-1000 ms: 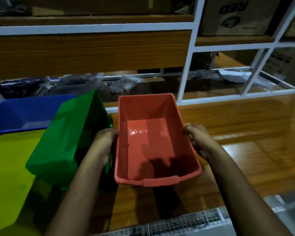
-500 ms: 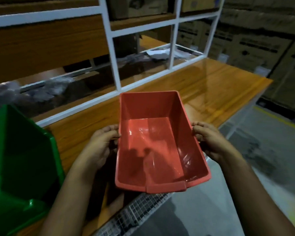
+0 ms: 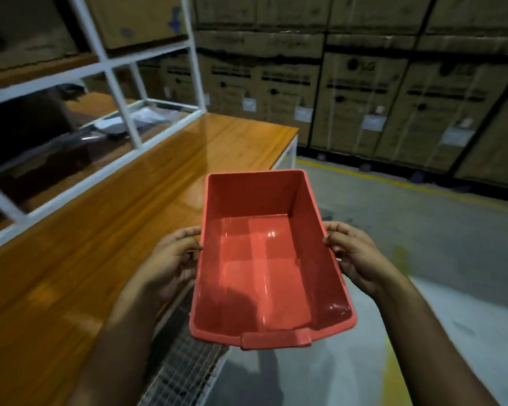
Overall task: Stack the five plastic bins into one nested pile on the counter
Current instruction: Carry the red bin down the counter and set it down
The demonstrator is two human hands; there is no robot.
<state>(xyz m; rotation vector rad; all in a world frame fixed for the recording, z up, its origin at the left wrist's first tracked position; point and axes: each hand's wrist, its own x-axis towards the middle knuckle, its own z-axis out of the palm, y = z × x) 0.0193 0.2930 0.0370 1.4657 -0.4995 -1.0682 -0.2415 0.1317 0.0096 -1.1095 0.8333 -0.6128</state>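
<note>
An empty red plastic bin (image 3: 264, 259) is held in the air, open side up, past the front right edge of the wooden counter (image 3: 100, 244) and partly over the floor. My left hand (image 3: 170, 259) grips its left wall and my right hand (image 3: 355, 253) grips its right wall. The green, blue and yellow bins are out of view.
A white metal shelf frame (image 3: 121, 92) stands along the back of the counter, with bags and boxes behind it. A wire mesh panel (image 3: 185, 367) lines the counter's front edge. Stacked cardboard boxes (image 3: 364, 98) wall off the far side of the grey floor (image 3: 423, 230).
The view has swung right, away from the green, blue and yellow bins. The red bin has been lifted off the counter and carried right, out beyond its edge, both hands still on it.
</note>
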